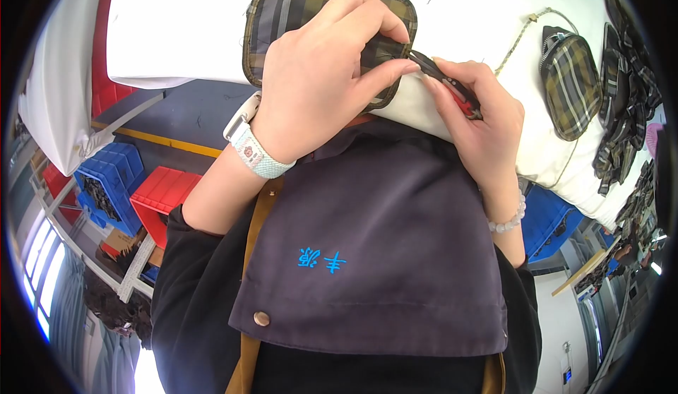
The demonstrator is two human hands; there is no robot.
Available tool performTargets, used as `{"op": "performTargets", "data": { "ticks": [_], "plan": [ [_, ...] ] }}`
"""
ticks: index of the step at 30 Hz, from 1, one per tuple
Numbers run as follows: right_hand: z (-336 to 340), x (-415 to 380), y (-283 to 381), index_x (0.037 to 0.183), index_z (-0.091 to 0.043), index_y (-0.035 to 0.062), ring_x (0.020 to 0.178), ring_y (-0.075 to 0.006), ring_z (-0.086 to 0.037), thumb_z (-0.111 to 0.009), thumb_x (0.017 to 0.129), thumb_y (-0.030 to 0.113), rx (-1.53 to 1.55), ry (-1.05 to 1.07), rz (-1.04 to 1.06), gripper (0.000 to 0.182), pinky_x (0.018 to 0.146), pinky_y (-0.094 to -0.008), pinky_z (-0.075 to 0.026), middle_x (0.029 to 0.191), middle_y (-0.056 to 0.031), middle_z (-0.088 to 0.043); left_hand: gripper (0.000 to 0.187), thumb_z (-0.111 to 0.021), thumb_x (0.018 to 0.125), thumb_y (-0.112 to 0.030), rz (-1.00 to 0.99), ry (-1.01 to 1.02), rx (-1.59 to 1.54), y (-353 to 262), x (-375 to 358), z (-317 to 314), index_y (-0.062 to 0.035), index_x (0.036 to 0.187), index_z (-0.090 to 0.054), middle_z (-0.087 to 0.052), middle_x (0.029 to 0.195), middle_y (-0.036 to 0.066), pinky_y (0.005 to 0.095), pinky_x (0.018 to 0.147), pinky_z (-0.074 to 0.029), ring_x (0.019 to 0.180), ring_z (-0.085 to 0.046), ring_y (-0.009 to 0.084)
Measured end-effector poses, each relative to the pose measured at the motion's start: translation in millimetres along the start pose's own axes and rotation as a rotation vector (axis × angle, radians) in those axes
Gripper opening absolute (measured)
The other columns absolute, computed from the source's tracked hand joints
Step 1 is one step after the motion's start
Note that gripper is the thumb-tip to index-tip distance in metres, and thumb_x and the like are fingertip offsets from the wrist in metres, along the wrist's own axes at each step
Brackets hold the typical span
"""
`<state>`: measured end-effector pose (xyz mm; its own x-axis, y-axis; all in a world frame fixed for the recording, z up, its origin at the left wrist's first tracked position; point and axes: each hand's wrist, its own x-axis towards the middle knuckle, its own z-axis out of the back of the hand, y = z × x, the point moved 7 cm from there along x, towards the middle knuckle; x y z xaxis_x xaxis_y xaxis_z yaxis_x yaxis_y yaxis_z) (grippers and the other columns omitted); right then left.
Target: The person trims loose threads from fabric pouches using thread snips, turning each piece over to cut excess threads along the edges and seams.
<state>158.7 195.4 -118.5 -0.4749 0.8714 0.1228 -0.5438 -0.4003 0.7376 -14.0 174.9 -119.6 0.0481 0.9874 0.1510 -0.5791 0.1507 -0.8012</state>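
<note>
A plaid pouch (265, 30) in olive, black and grey with dark edging lies on the white table at the top centre. My left hand (318, 69) is over it, thumb and index finger bent around its right edge; whether they pinch the edge is hard to see. My right hand (484, 115) is closed around a small black and red tool (462, 99), which looks like thread snips. The tool's tip points at the pouch's right edge, close to my left fingertips.
Another plaid pouch (573, 87) with a zipper and a cord lies at the right. Beyond it are piled plaid pieces (625, 104). Blue bins (116, 161) and a red bin (159, 193) stand lower left; another blue bin (547, 217) is lower right.
</note>
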Motion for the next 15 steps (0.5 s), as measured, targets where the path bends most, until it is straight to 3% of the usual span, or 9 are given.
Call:
{"op": "performTargets", "data": {
  "ticks": [5, 15],
  "plan": [
    [-2.8, 0.7, 2.6, 0.097, -0.069, 0.0051, 0.066, -0.0174, -0.070, -0.078, 0.087, 0.011, -0.037, -0.019, 0.027, 0.015, 0.056, -0.0260, -0.051, 0.082, -0.0047, -0.072, 0.010, -0.078, 0.085, -0.011, -0.056, -0.052, 0.122, -0.9, 2.2, -2.3, -0.0081, 0.090, -0.070, -0.064, 0.095, -0.003, 0.0242, 0.048, -0.036, 0.047, -0.042, 0.0084],
    [-4.1, 0.3, 7.2, 0.094, -0.068, 0.0050, 0.060, -0.0162, -0.066, -0.077, 0.087, 0.011, -0.132, -0.041, 0.078, 0.013, 0.054, -0.0250, -0.049, 0.080, -0.0037, -0.071, 0.010, -0.074, 0.088, -0.011, -0.091, -0.076, 0.190, -3.7, 2.1, -4.2, -0.0072, 0.086, -0.065, -0.064, 0.093, -0.002, 0.0257, 0.048, -0.037, 0.049, -0.047, 0.0102]
  ]
}}
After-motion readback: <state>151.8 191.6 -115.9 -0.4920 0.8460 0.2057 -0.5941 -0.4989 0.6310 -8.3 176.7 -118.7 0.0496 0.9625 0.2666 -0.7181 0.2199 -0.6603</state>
